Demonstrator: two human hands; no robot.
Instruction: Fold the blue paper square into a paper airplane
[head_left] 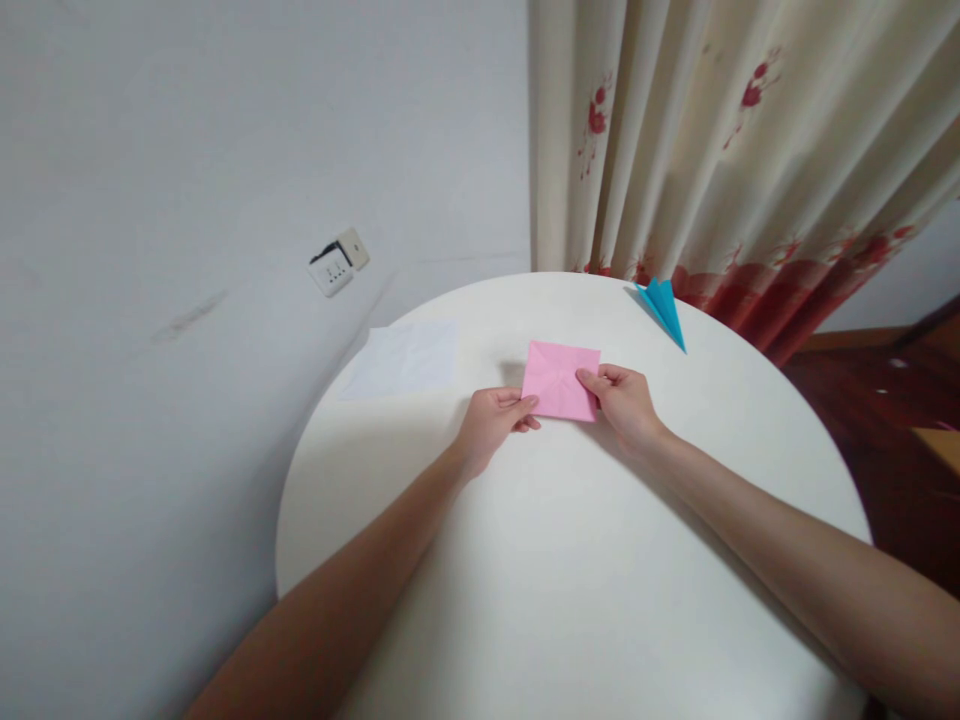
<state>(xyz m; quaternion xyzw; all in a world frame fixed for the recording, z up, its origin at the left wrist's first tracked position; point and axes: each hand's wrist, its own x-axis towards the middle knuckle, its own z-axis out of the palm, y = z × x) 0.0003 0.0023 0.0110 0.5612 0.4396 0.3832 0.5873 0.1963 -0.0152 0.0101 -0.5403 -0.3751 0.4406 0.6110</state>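
A square of folded pink paper (559, 383) is held just above the white round table, with crease lines showing across its face. My left hand (496, 418) pinches its lower left corner, thumb on top and fingers beneath. On the opposite side my right hand (621, 400) grips the right edge, its thumb lying on the paper's face. The fingers under the paper are partly hidden.
A blue paper plane (663, 311) lies near the table's far right edge. At the far left rests a white sheet of paper (409, 357). The table (525, 580) stands against a wall with a socket (331, 271); a flowered curtain (675, 130) hangs behind.
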